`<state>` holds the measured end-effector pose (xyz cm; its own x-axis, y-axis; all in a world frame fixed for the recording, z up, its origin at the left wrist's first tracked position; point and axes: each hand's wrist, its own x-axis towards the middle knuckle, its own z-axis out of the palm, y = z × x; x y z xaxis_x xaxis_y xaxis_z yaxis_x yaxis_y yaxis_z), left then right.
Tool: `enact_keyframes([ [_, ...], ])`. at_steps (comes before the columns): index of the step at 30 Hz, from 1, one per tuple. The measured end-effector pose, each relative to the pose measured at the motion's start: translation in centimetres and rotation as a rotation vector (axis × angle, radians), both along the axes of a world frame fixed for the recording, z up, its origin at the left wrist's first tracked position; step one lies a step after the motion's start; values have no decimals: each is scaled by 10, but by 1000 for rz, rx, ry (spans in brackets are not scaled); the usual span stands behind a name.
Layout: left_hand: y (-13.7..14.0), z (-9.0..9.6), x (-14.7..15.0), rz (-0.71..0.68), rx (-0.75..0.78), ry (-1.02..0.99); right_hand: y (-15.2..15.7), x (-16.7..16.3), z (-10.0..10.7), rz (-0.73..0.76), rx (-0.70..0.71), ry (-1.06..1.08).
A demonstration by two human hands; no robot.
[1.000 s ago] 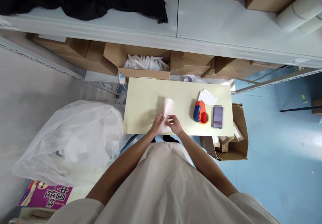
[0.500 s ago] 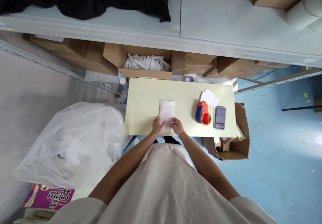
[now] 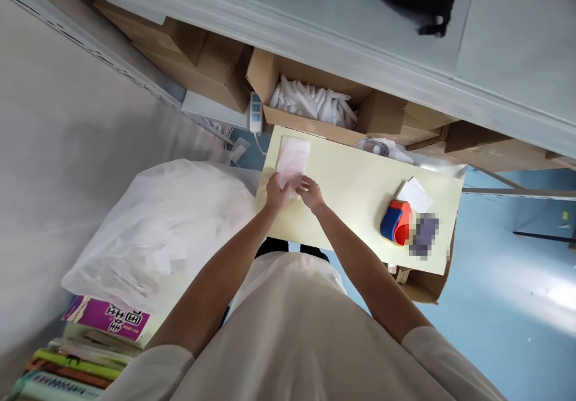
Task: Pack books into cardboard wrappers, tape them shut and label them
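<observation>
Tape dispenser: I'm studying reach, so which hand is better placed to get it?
Probably the right hand: it is nearer the red-and-blue tape dispenser, which stands toward the right end of the table. The left hand is farther away, at the pale flat item.

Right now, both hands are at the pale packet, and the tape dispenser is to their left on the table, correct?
Not left: the head view shows the tape dispenser on the table, to the right of both the left hand and the right hand.

Slight blur, glare on floor [image 3: 513, 311]
</observation>
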<state>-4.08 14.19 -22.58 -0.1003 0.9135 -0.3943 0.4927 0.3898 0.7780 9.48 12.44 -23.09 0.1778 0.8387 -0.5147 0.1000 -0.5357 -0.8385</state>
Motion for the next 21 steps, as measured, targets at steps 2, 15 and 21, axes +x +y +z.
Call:
enact_keyframes([
  [2,22,-6,-11,2,20,-6,19,-14,1,-2,-35,-16],
  [15,49,-22,-26,-23,68,-51,42,-34,10,-25,-59,-40],
  [21,33,2,-27,-96,88,34,18,-25,27,-67,-91,-8],
])
